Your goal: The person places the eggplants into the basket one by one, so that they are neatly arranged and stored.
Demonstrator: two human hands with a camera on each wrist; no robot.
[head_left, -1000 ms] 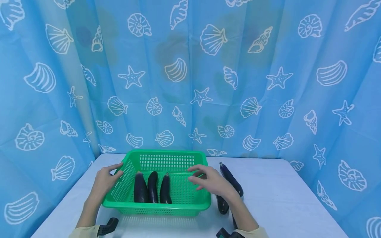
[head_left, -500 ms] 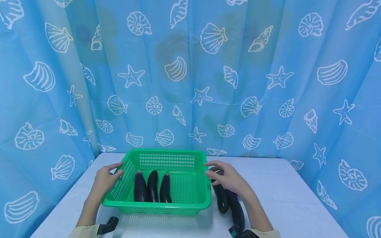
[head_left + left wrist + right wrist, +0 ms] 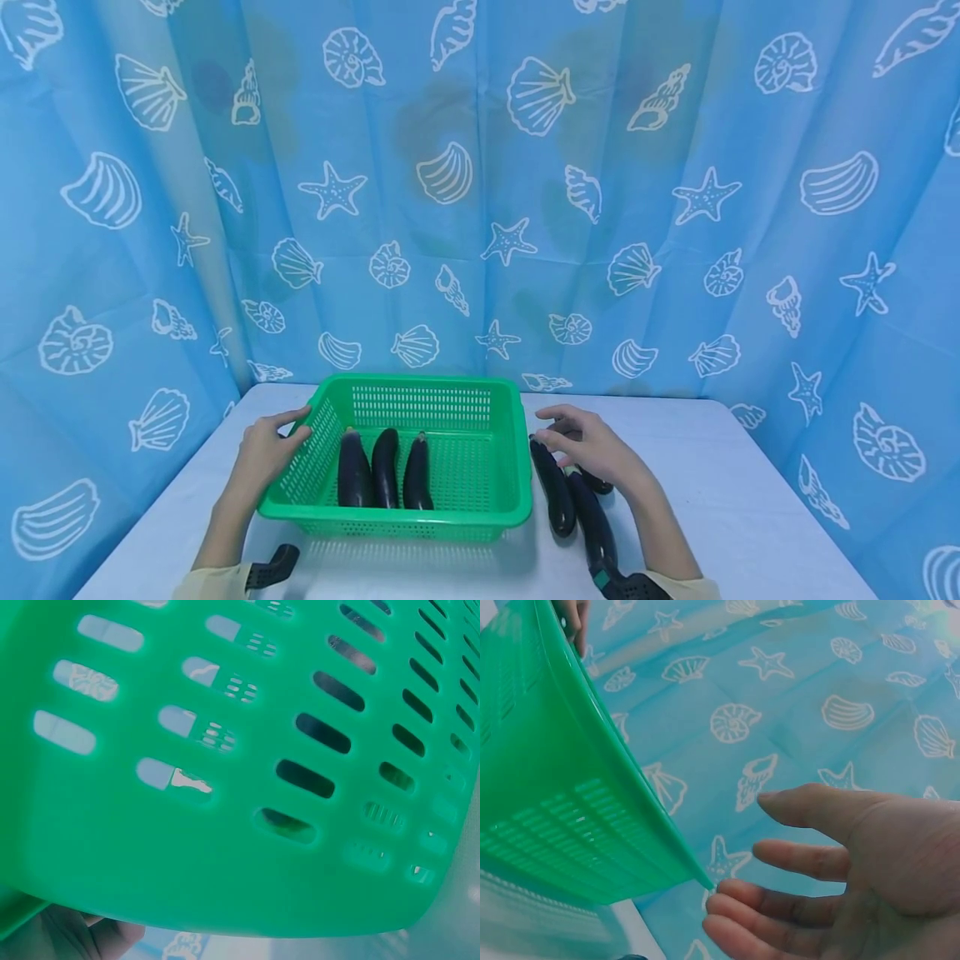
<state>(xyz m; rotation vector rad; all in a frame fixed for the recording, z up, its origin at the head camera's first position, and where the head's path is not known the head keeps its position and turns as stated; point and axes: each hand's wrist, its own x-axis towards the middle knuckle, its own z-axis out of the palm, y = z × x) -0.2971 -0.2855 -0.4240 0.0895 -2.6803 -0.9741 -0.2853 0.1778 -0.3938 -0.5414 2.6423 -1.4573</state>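
Note:
A green plastic basket [image 3: 390,518] with slotted walls stands on the white table, holding three dark eggplants [image 3: 385,468] side by side in its left half. My left hand [image 3: 262,454] grips the basket's left rim, its thumb and fingers at the edge; the left wrist view shows mostly the slotted wall, with part of that hand low in the corner. Off the basket's right side, my right hand [image 3: 592,446] hovers with fingers loosely bent and nothing in them. Under and in front of it lie an eggplant [image 3: 553,492], a second eggplant [image 3: 594,525] and a third, partly hidden eggplant [image 3: 597,483].
A blue curtain [image 3: 480,250] printed with white shells and starfish hangs behind and at both sides of the white table [image 3: 705,500]. Black wrist mounts [image 3: 273,568] sit at both sleeves.
My right hand has moved from above the basket out to the right, over the eggplants on the table. My left hand and the basket have stayed in place.

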